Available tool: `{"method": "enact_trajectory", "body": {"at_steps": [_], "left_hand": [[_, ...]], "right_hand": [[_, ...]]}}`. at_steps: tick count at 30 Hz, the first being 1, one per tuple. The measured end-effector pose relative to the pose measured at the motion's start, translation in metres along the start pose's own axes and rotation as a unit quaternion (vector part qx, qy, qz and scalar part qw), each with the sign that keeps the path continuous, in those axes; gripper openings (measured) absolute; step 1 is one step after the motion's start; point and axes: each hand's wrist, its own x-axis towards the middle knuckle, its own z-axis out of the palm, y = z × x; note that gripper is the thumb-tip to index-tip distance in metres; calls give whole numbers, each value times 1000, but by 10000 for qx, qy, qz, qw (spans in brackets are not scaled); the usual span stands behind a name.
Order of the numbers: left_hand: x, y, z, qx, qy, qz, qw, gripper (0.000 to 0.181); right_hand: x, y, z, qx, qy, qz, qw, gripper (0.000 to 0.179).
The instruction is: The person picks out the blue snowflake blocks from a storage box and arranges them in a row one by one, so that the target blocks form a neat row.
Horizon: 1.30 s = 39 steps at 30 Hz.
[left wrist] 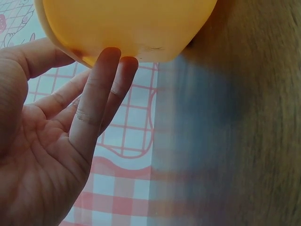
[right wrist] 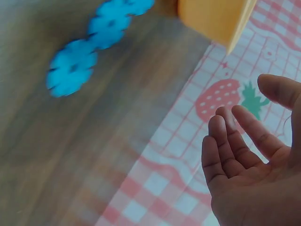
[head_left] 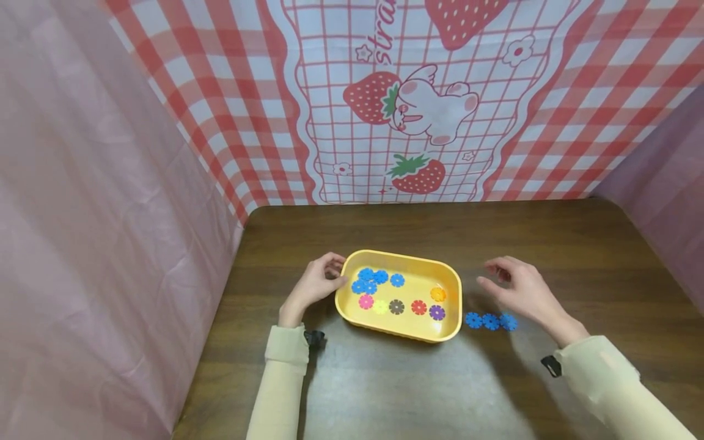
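A yellow plastic basket [head_left: 404, 333] sits on the table, with blue flower-shaped discs [head_left: 381, 277] grouped at its left end. Pink [head_left: 365, 301], yellow [head_left: 381, 307], dark brown [head_left: 396, 307], red [head_left: 418, 307], purple [head_left: 437, 313] and orange [head_left: 437, 294] discs lie in it too. My left hand [head_left: 318, 282] holds the basket's left end, thumb at the rim and fingertips [left wrist: 109, 54] against the outer wall. Off the basket's right side, my right hand [head_left: 519, 287] hovers with loosely bent fingers, holding nothing. Below it, three blue discs [head_left: 491, 322] form a row on the table.
The brown wooden table [head_left: 407, 391] meets a strawberry-print cloth [head_left: 418, 153] hanging along its back edge. Pink curtains [head_left: 110, 244] hang at both sides. A black band [head_left: 551, 366] shows at the right wrist.
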Motion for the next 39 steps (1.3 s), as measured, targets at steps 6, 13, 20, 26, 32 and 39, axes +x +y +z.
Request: {"method": "enact_trajectory", "body": {"at_steps": [6,13,20,26,32,39], "left_hand": [[-1,1,0,27,15,-30,10000,34],[-1,1,0,33,-4,-7,10000,34],[0,2,0,-2,-8,41,10000,34],[0,3,0,-22,-10,37,10000,34],[0,2,0,13,-29,-17,10000,34],[-1,1,0,11,-40,-41,10000,34]], "right_hand": [[23,-25,12,220,-146,1,9997,35],[46,-54,40,417,-291,81,9987,37],[53,-71,70,493,-685,304,9960,46],[56,-76,90,258,-988,560,9932,49],[60,-75,105,-49,-1162,402,9924,47],[63,-80,113,-149,-1395,271,9897,49]]}}
